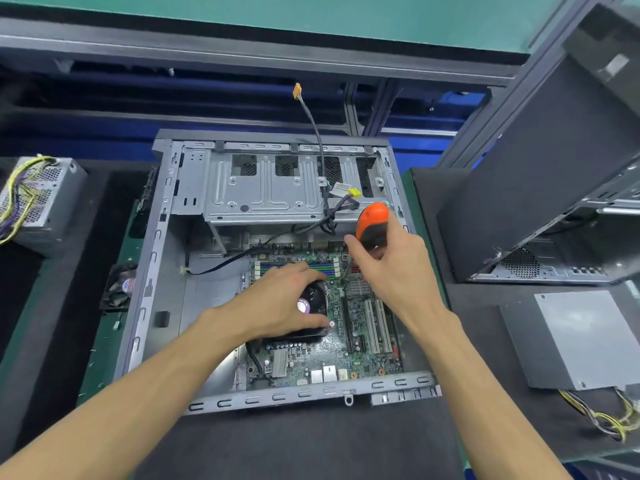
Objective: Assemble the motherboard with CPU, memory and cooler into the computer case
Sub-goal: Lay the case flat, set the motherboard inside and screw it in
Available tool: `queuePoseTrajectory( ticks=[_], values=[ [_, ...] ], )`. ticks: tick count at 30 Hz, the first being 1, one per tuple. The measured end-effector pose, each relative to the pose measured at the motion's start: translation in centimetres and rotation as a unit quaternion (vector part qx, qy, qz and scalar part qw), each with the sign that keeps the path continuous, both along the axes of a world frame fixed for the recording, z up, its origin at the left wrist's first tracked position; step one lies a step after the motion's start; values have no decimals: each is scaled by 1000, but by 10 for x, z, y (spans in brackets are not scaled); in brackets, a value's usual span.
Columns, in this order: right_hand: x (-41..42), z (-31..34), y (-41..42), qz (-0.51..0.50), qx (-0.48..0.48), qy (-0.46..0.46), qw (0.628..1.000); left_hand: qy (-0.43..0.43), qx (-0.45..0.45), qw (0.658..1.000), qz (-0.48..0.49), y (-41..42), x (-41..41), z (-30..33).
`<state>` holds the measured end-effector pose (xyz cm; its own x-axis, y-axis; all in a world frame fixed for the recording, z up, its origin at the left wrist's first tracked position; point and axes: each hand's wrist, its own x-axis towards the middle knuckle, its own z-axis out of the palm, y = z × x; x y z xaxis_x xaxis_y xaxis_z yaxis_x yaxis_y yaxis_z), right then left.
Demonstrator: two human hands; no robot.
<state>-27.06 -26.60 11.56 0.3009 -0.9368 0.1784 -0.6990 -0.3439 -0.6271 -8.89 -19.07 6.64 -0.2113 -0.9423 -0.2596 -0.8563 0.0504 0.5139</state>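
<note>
Head view, nearest first: both forearms come in from 6 o'clock over the open computer case (145, 271), which lies flat on the dark bench mat.

Left hand (277, 303) rests on the cooler (313, 306), fingers spread and curled over the fan's top edge, thumb along its lower edge. Looks like it's bracing the board, not lifting anything.

Right hand (391, 265) is wrapped around a screwdriver (372, 223) with an orange-and-black handle, tip pointing down at the board near 1 o'clock of the cooler. Tip contact is hidden by the fingers, so can't tell if it's seated on a screw.

Motherboard (360, 327) already sits inside the case, lower-right of the chassis floor. Cooler mounted on it; memory (294, 268) sits in the slots at 12 o'clock of the cooler. CPU not visible, presumably under the cooler.

Progress call: board is placed, fastening is under way. Can't tell how many mounting screws are in.

Likely left: remaining screws, then cabling. Loose cable with orange connector (296, 90) hangs out at 12 o'clock; the black front-panel bundle (332, 216) looks unplugged.

Off-task: a power supply (38, 199) at 9 o'clock, another (581, 337) at 4 o'clock, a second case (554, 188) at 2 o'clock.
</note>
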Motion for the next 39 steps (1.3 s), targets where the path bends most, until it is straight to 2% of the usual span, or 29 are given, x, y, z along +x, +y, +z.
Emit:
queuePoseTrajectory(
  ticks=[20, 39],
  values=[
    [5, -1, 1, 16, -3, 63, 998, -2, -17, 1000, -4, 1, 0, -2],
    [5, -3, 2, 31, -10, 61, 998, -1, -24, 1000, -4, 2, 0, -3]
  ],
)
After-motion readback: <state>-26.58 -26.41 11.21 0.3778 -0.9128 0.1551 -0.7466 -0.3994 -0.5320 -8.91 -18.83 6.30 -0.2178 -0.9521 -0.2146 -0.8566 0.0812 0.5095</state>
